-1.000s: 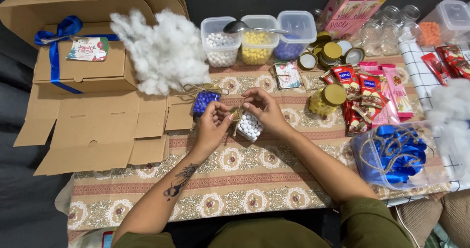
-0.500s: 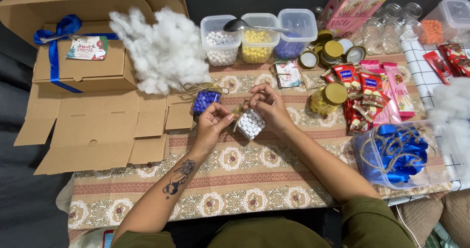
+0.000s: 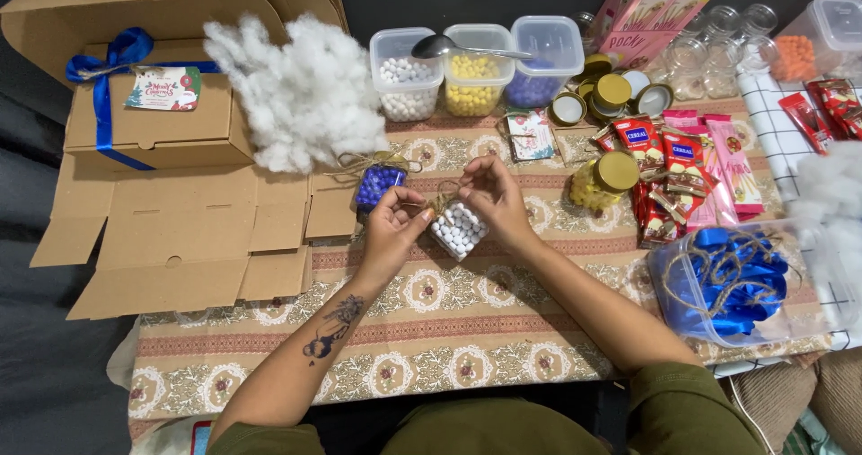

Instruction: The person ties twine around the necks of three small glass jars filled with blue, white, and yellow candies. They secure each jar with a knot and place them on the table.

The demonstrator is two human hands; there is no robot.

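Twine (image 3: pixel 440 202) is pinched by our left hand (image 3: pixel 391 230) and right hand (image 3: pixel 492 196) atop the jar of white beads (image 3: pixel 458 229), mid-table, seemingly to knot its neck.

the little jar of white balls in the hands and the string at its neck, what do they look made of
The small jar, held by the left hand and right hand, looks like clear glass or hard plastic: the white balls show through its glossy wall. The twine looks like coarse natural fibre, probably jute: tan, matte and thin.
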